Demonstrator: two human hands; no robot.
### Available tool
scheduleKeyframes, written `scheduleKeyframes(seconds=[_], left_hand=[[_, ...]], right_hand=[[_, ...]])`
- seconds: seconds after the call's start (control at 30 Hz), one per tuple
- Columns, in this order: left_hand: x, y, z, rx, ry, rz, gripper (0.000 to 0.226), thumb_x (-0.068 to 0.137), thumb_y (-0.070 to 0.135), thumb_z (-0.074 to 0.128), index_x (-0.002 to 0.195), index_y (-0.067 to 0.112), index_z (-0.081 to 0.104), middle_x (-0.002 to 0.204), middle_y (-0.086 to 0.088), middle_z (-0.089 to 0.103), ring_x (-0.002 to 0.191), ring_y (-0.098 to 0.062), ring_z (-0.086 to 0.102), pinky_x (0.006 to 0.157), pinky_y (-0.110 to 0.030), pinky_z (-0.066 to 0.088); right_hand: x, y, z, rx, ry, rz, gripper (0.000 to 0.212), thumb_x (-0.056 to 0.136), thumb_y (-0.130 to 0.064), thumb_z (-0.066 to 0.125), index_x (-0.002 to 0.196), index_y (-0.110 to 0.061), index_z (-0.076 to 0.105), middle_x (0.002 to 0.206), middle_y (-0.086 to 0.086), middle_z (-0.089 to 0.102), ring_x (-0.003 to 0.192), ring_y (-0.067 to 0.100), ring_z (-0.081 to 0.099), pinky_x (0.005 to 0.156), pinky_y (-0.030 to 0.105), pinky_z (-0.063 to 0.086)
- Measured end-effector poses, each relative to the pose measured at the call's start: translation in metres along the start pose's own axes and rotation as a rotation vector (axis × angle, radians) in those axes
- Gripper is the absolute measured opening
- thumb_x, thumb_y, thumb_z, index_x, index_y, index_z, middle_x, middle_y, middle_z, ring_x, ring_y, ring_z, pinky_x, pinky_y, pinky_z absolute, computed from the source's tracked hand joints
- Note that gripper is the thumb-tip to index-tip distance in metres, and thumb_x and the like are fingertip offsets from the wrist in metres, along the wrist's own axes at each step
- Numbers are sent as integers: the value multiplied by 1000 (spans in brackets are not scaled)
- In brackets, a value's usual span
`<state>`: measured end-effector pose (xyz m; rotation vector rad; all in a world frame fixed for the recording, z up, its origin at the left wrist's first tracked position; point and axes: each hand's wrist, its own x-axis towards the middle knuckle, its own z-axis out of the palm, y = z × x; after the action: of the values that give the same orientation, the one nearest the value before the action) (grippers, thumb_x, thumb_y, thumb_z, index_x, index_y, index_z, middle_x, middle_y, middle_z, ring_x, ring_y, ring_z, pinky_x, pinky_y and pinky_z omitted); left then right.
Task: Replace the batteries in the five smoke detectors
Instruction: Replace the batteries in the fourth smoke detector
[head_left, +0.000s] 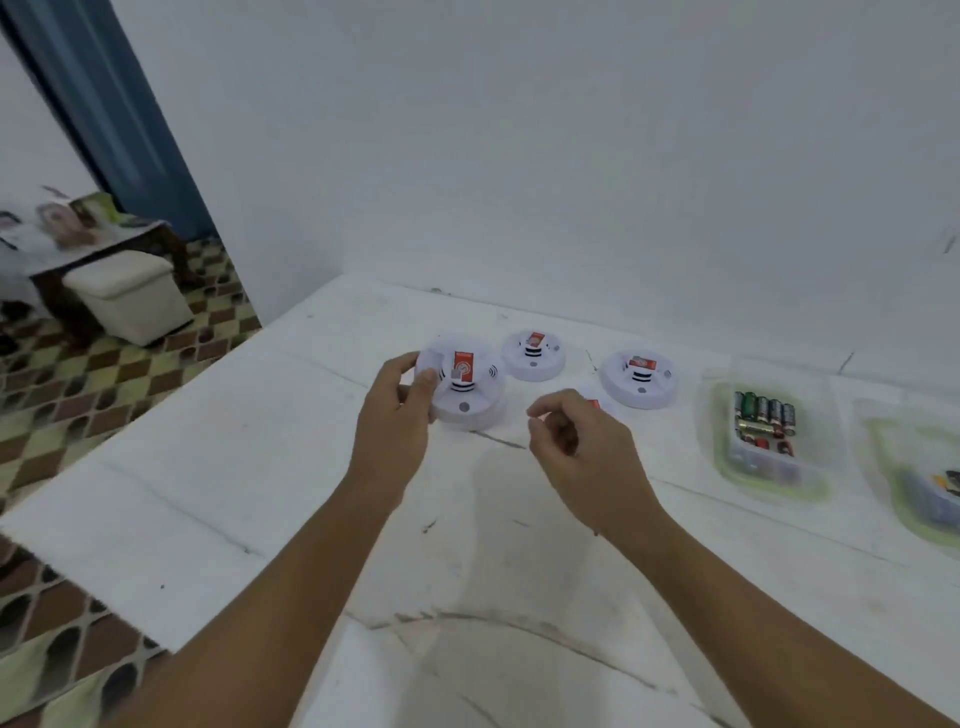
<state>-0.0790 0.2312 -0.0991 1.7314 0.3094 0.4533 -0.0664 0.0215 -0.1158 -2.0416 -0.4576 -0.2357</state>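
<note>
left fingers (423, 387) grip detector's (462, 387) left rim

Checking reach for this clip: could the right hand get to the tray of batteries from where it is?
Probably yes. The right hand hovers with fingers loosely curled and nothing visibly held, and the tray of batteries lies to its right on the same table. Only bare tabletop shows between them.

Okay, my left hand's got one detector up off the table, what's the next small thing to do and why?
Probably bring the right hand over to the held detector and twist it open. The left hand grips only its left edge, the right hand holds nothing visible, and the batteries wait in a tray.
</note>
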Motion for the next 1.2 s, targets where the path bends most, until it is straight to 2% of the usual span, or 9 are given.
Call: scheduleKeyframes(seconds=[0.2, 0.3, 0.43, 0.53, 0.67, 0.77, 0.87, 1.1, 1.2], left_hand=[[119, -22, -2, 11, -9, -109, 26, 102, 31, 59, 125, 22, 67, 120, -3, 69, 99, -23, 66, 92, -40, 58], [161, -39, 6, 46, -45, -191, 28, 99, 29, 62, 124, 20, 68, 126, -4, 68, 112, -30, 66, 100, -47, 56], [193, -56, 12, 148, -86, -265, 31, 100, 30, 63, 129, 19, 67, 130, -7, 67, 111, -31, 65, 101, -43, 55], [206, -66, 12, 235, -109, -273, 30, 100, 33, 63, 126, 20, 69, 125, -5, 70, 106, -27, 68, 100, -42, 55], [212, -74, 14, 377, -97, -198, 34, 99, 40, 62, 124, 19, 70, 125, 1, 69, 114, -23, 64, 104, -39, 50], [210, -78, 15, 444, -73, -146, 32, 101, 38, 61, 121, 14, 69, 121, 2, 65, 112, -19, 58, 94, -31, 44], [209, -81, 13, 423, -32, -169, 37, 99, 42, 63, 123, 14, 65, 122, -1, 64, 108, -18, 56, 86, -29, 39], [190, -67, 15, 214, 161, -209, 40, 100, 35, 59, 133, 14, 51, 88, 5, 57, 83, -12, 56, 73, -30, 41], [170, -51, 21, 126, 192, -128, 29, 101, 29, 58, 127, 18, 53, 79, 5, 55, 72, -7, 54, 64, -26, 41]], right_hand=[[86, -5, 18, -176, -127, 58, 7, 99, -18, 61, 99, -23, 66, 80, -14, 64, 68, -3, 57, 64, 10, 40], [116, 4, 20, -299, -183, 83, 14, 101, -17, 59, 109, -18, 69, 95, -7, 69, 81, 4, 61, 69, 9, 42], [149, 17, 25, -398, -205, 131, 20, 101, -19, 59, 117, -17, 70, 102, -3, 70, 99, 18, 64, 88, 32, 52], [169, 29, 31, -505, -241, 142, 25, 99, -23, 61, 123, -18, 68, 114, 5, 64, 107, 24, 60, 87, 34, 48], [185, 36, 37, -625, -326, 196, 48, 99, -31, 62, 146, -27, 54, 138, 12, 45, 130, 31, 43, 103, 41, 47], [194, 30, 40, -719, -475, 268, 70, 98, -41, 61, 160, -40, 30, 155, 15, 26, 144, 35, 26, 111, 47, 41], [197, 29, 45, -781, -581, 316, 78, 97, -45, 61, 162, -44, 18, 161, 17, 18, 146, 40, 22, 111, 50, 39], [198, 43, 50, -760, -569, 360, 71, 96, -41, 61, 158, -46, 26, 150, 14, 27, 137, 43, 28, 95, 43, 39], [196, 43, 48, -746, -496, 348, 70, 90, -48, 64, 154, -46, 33, 143, 13, 33, 131, 41, 32, 100, 45, 38]])
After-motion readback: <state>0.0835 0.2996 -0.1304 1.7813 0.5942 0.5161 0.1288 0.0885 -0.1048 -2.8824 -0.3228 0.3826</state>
